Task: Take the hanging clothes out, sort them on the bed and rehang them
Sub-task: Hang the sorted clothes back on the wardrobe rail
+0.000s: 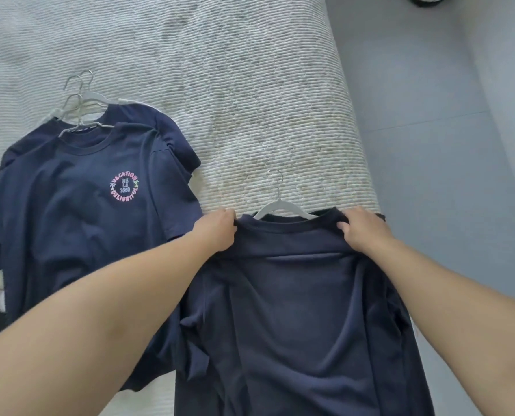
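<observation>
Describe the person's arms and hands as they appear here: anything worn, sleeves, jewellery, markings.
Both forearms are bare right down to the frame's lower edge, with no sleeve showing. The left hand and right hand wear no gloves, and no watch, bracelet or ring is visible. No tattoos or other markings show. The fingernails that can be seen look short and unpainted.

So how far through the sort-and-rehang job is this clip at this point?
Early to middle. Done: two navy T-shirts on hangers lie stacked on the bed, the printed T-shirt on top of the plain one. In hand: the left hand and right hand grip the shoulders of a third navy shirt on its white hanger near the bed's edge. Left: rehanging; no rail is visible.
</observation>
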